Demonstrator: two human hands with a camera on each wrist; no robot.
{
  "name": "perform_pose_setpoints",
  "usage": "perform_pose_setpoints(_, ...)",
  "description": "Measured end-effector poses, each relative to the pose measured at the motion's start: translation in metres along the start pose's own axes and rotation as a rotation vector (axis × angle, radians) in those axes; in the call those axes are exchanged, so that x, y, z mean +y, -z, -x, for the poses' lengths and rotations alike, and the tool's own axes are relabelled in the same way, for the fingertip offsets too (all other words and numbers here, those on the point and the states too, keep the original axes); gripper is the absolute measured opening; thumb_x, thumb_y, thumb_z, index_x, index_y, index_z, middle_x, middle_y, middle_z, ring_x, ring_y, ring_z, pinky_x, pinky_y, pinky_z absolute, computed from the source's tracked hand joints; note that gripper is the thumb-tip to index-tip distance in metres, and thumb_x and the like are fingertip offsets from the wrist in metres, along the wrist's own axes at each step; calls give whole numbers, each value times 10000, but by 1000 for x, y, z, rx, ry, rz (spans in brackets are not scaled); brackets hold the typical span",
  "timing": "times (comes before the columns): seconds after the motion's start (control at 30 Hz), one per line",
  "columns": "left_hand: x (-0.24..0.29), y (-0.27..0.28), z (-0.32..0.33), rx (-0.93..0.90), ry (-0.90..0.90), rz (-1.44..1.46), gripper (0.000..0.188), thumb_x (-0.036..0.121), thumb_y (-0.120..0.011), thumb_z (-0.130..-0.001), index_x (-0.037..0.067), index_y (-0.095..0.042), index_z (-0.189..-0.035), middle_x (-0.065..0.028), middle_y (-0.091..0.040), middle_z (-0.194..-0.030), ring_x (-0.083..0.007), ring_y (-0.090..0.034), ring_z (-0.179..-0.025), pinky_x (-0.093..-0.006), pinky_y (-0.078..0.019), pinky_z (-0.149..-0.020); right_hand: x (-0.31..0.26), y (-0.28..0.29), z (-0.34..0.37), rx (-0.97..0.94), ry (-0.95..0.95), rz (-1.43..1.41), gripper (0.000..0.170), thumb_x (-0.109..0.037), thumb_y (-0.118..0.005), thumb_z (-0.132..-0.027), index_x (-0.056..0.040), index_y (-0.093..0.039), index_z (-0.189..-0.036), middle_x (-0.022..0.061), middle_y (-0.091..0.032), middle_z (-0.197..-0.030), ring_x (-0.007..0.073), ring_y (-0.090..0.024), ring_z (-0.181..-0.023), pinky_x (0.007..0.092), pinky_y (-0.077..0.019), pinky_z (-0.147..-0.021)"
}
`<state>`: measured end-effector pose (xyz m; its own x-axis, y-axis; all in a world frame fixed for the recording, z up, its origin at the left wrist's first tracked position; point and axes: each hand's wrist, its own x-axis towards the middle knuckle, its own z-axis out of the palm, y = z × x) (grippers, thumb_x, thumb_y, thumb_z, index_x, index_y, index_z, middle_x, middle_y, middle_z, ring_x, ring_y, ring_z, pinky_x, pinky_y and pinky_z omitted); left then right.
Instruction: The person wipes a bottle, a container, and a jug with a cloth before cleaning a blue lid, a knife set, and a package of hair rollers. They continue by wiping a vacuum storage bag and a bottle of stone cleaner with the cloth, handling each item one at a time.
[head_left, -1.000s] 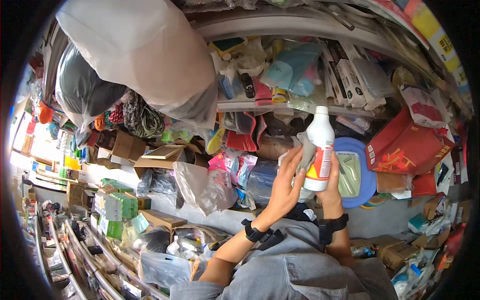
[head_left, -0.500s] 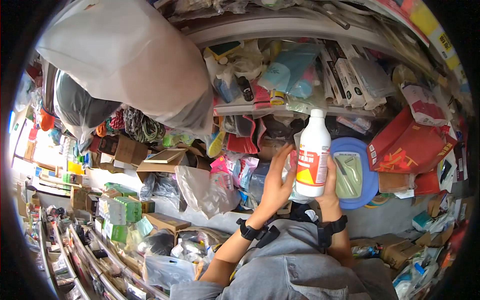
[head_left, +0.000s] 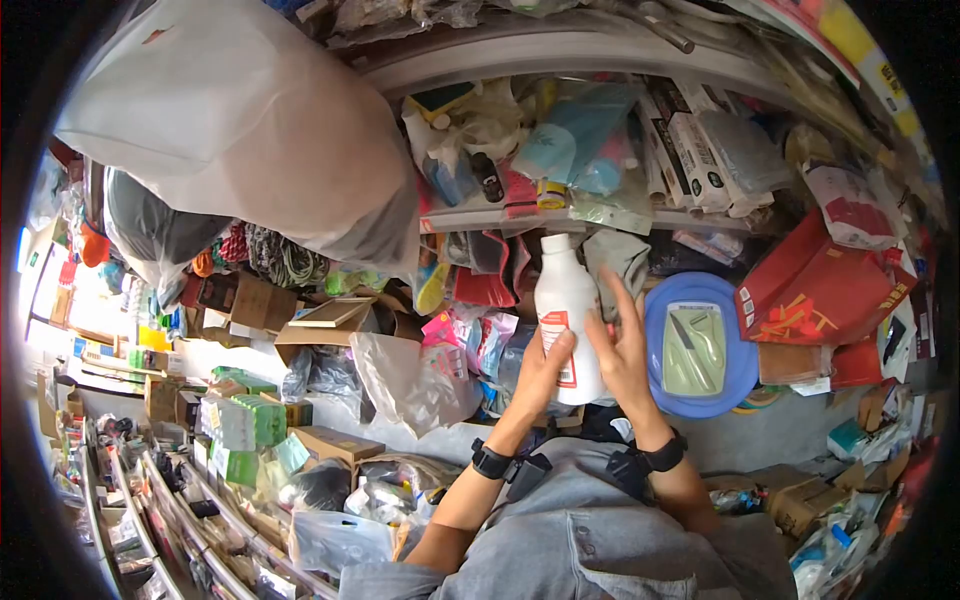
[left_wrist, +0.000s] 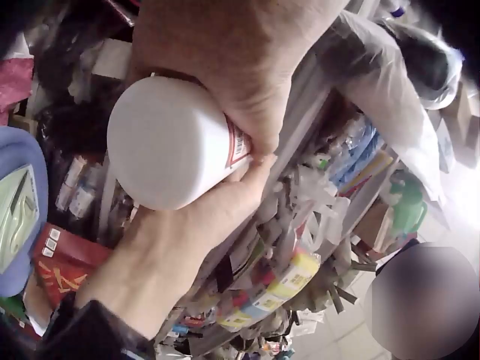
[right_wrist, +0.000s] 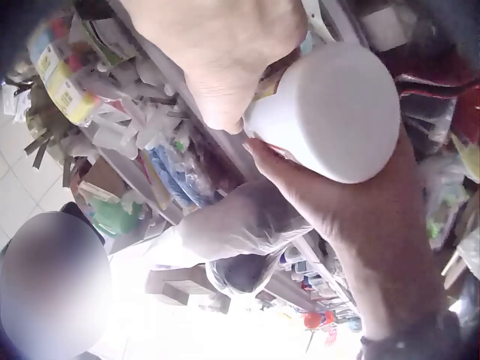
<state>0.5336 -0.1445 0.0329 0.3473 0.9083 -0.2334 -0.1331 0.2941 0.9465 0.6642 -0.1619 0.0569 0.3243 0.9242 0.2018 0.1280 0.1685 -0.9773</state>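
Note:
A white plastic bottle [head_left: 568, 300] with a red-and-white label stands nearly upright in front of the person. The left hand [head_left: 540, 372] grips its lower left side, thumb across the label. On the other side is the right hand [head_left: 628, 355], its thumb by the bottle and its fingers reaching up along a grey cloth [head_left: 622, 256]. The fingers' hold on the cloth is partly hidden. Both wrist views look at the bottle's round white base [left_wrist: 154, 142], with a thumb of each hand meeting near its label.
A blue round lid or basin [head_left: 735, 390] with a packaged knife set hangs to the right, beside a red bag [head_left: 820, 290]. Crowded shelves [head_left: 690, 218] stand ahead. A large white plastic bag [head_left: 250, 130] hangs at upper left, and boxes [head_left: 335, 445] fill the lower left.
The bottle has moved left and turned, so its label faces left. The left hand, which had the cloth, now grips the bottle; the cloth is at the right hand, which has come off its hold.

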Motion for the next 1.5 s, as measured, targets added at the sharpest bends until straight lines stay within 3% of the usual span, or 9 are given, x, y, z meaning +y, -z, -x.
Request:
perform_pose_setpoints(0.17, -23, 6, 0, -10, 40, 41, 558, 425, -486, -932, -21, -444, -1265, -107, -577, -1117, -151, -549, -978, -284, -443, -847, -9, -4, -14, -39, 239, 111, 544, -265, -701, -780, 26, -528, -1205, 238, -480, -1139, 375, -505, -1049, 400, -426, -883)
perform_pose_setpoints(0.37, -31, 21, -11, 105, 7, 196, 503, 431, -442, -933, -7, -508, -1171, -70, -596, -1039, -141, -559, -919, -281, -437, -828, 2, 3, 4, -224, 461, 241, 330, -235, -702, -746, -7, -627, -973, 198, -418, -1319, 401, -342, -1278, 489, -300, -1042)
perform_pose_setpoints(0.7, -18, 29, -38, 114, 151, 401, 477, 487, -456, -938, 33, -568, -1032, -30, -594, -863, -99, -559, -740, -254, -449, -632, 18, 11, 29, -354, 519, 286, 206, -131, -755, -673, 6, -614, -732, 110, -495, -1274, 359, -404, -1242, 427, -378, -1008)
perform_pose_setpoints(0.87, -19, 30, -47, 236, 48, 190, 535, 496, -501, -913, 12, -527, -1138, -57, -585, -972, -117, -537, -852, -268, -430, -772, 48, 18, 46, -97, 400, 330, 142, -106, -753, -694, -38, -670, -788, 182, -578, -937, 347, -599, -840, 403, -495, -711)
perform_pose_setpoints(1.03, -9, 35, -50, 318, -39, -28, 516, 378, -615, -871, -15, -483, -1178, -89, -587, -1016, -138, -559, -893, -283, -453, -804, 66, 36, 32, -46, 128, 370, 233, -76, -666, -760, 20, -503, -624, 150, -497, -718, 334, -511, -671, 379, -401, -587)
perform_pose_setpoints(1.13, 0, 34, -49, 295, -166, -377, 523, 264, -696, -815, -24, -466, -1186, -105, -592, -1013, -153, -577, -890, -293, -472, -780, 58, 31, 8, -77, 11, 319, 161, -80, -643, -792, 8, -510, -813, 162, -543, -794, 380, -542, -753, 393, -427, -666)
perform_pose_setpoints(1.17, -2, 32, -52, 265, -245, -295, 595, 198, -762, -739, -29, -454, -1195, -132, -590, -1030, -163, -595, -891, -298, -484, -768, 59, 29, -1, -123, -30, 277, 350, -180, -688, -804, -8, -503, -1046, 180, -599, -951, 390, -574, -904, 392, -457, -737)
perform_pose_setpoints(1.33, 4, 30, -59, 151, -451, -929, 725, 272, -782, -644, -11, -444, -1219, -198, -556, -1106, -377, -545, -1030, -409, -453, -865, 28, 19, -50, -291, 42, 445, 686, -288, -785, -699, -27, -464, -1246, 196, -576, -1134, 359, -561, -1063, 378, -450, -875)
perform_pose_setpoints(1.5, 14, 30, -67, 69, -550, -942, 721, 289, -775, -635, 19, -454, -1222, -190, -538, -1139, -380, -530, -1046, -428, -450, -863, 24, 6, -72, -336, -132, 378, 744, -359, -823, -608, -2, -513, -1183, 156, -653, -1000, 270, -656, -897, 357, -509, -768)
